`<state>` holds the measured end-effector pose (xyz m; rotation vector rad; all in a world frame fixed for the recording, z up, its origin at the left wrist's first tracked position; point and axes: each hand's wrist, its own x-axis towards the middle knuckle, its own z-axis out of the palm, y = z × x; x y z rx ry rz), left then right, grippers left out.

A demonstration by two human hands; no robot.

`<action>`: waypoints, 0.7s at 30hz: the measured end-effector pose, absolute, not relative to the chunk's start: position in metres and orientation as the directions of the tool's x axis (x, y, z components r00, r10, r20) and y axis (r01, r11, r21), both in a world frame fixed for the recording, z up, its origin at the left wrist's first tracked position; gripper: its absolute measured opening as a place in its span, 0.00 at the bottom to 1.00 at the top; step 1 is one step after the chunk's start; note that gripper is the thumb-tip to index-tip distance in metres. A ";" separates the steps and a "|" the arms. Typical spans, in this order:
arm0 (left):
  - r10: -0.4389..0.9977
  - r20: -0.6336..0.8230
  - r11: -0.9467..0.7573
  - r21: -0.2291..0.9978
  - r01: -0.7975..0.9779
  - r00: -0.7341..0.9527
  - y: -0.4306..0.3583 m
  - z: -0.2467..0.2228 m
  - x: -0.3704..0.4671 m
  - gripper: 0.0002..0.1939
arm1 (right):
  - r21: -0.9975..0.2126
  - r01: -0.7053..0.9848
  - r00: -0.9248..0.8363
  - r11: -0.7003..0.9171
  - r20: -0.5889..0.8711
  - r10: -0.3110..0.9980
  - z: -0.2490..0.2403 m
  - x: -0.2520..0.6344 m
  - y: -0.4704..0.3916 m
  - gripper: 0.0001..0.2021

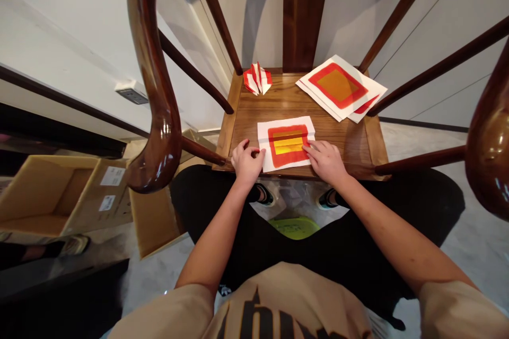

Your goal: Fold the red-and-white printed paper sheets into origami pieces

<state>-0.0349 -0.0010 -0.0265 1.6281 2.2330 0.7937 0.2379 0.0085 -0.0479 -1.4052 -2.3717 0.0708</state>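
A white sheet of joss paper (285, 144) with a red block and a gold centre lies on the wooden chair seat (274, 100). Creases run across it from side to side. My left hand (247, 161) is at the sheet's left edge, thumb and index finger curled close to its lower left corner; whether they pinch it is unclear. On the right edge rests my right hand (326, 159), its fingers stretched over the paper and touching the gold part. Toward the seat's back left stands a folded red and white paper piece (258, 79).
Several similar sheets (338, 87) are stacked at the seat's back right. Curved chair arms (159, 132) rise on both sides. Open cardboard boxes (95, 196) stand on the floor at left, near another person's shoe (75, 244). Something green (295, 228) lies below the seat.
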 end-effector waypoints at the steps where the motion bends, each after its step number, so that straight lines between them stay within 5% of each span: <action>1: 0.937 0.112 0.216 0.558 0.801 -0.330 -0.001 -0.027 -0.034 0.09 | -0.237 0.835 -0.425 0.497 0.298 0.855 -0.048 0.238 0.009 0.17; 21: 0.941 0.216 0.148 0.434 0.889 -0.262 -0.004 -0.029 -0.031 0.09 | -0.260 0.845 -0.403 0.468 0.268 0.875 -0.047 0.238 0.010 0.17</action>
